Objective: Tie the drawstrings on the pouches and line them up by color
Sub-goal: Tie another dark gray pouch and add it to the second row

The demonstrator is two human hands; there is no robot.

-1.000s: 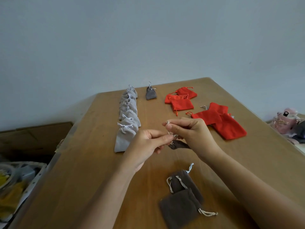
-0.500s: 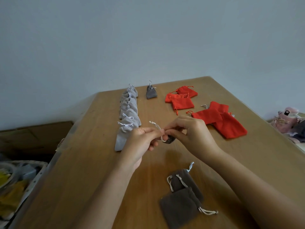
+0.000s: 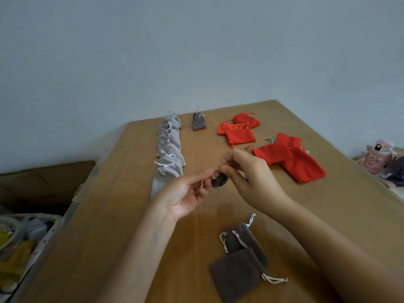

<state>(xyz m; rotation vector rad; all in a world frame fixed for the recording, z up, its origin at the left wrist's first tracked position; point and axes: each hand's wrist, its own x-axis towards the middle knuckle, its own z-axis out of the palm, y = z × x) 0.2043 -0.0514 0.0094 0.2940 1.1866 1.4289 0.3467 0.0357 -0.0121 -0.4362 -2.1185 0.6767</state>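
A wooden table [image 3: 109, 215] stands against a pale wall [image 3: 196, 51]. Above its middle, the left hand [image 3: 185, 197] and right hand [image 3: 251, 178] each pinch the drawstring [image 3: 213, 173] of a brown pouch [image 3: 219, 181]. Grey pouches [image 3: 169, 149] line the left side, and red pouches [image 3: 290, 158] lie to the right. A cardboard box [image 3: 43, 182] sits beside the table.

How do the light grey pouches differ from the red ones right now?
The light grey pouches stand in one straight row, necks cinched and tied. The red pouches lie flat in two loose, overlapping clusters, seemingly untied. Both sets rest on the wooden table.
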